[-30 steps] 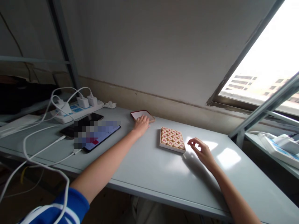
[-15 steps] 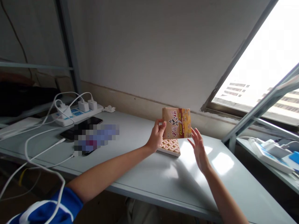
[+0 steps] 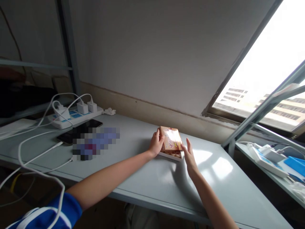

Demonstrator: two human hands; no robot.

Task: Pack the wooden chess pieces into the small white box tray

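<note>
My left hand (image 3: pixel 156 143) grips the left side of the chess box lid (image 3: pixel 170 140), a tan and yellow cardboard cover with printed lettering and glare across it. The lid is tilted over the open box (image 3: pixel 170 156), whose white front wall rests on the desk. Round wooden Chinese chess pieces (image 3: pixel 175 153) show in the gap under the lid's front edge; the others are hidden. At the lid's right front corner is my right hand (image 3: pixel 189 156), its thumb at the edge and its fingers stretched out and apart.
On the left of the grey desk (image 3: pixel 133 171) lie a power strip (image 3: pixel 76 117) with chargers, a dark phone (image 3: pixel 83 130), and a blurred-out item (image 3: pixel 96 143). White cables (image 3: pixel 21 152) loop near my left arm. A metal rail (image 3: pixel 252 124) and another power strip (image 3: pixel 267 159) are at right.
The lid has come down from an upright position onto the box and now tilts over the pieces. My right hand has moved left to the lid's edge. The view has shifted slightly.
</note>
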